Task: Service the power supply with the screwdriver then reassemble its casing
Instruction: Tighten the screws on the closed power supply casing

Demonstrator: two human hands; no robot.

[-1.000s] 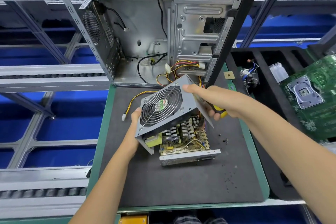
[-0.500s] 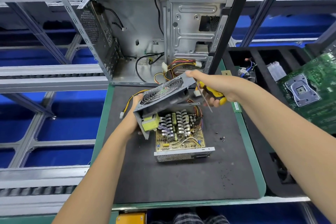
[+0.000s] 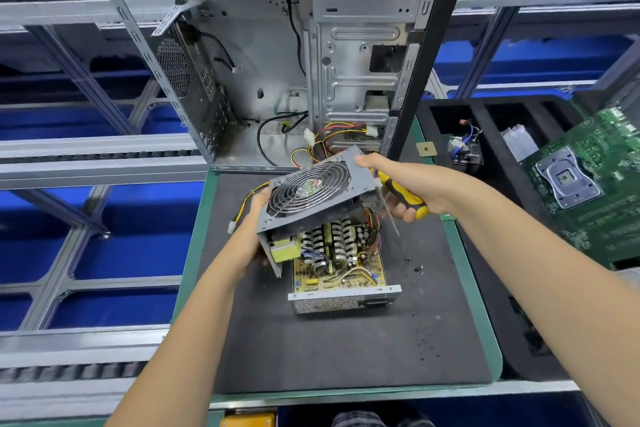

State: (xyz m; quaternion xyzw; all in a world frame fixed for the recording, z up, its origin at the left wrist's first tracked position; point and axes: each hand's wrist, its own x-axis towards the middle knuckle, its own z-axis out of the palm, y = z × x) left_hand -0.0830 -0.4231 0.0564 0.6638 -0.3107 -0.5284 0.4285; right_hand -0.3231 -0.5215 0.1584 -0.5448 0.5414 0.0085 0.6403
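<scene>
Fan cover (image 3: 313, 192) tilting over the open power supply (image 3: 341, 270)

We are gripping the cover's near-left edge with our left hand (image 3: 254, 232) and its far corner with our right hand (image 3: 403, 184) — also clutching the screwdriver (image 3: 401, 194); bare tabletop (image 3: 346, 354) lying nearer us.

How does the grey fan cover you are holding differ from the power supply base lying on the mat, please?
The grey metal fan cover is lifted and tilted, held by both hands; the open power supply base lies flat on the dark mat. The cover carries a round wire fan grille; the base shows a yellow circuit board. Both are grey sheet metal.
</scene>
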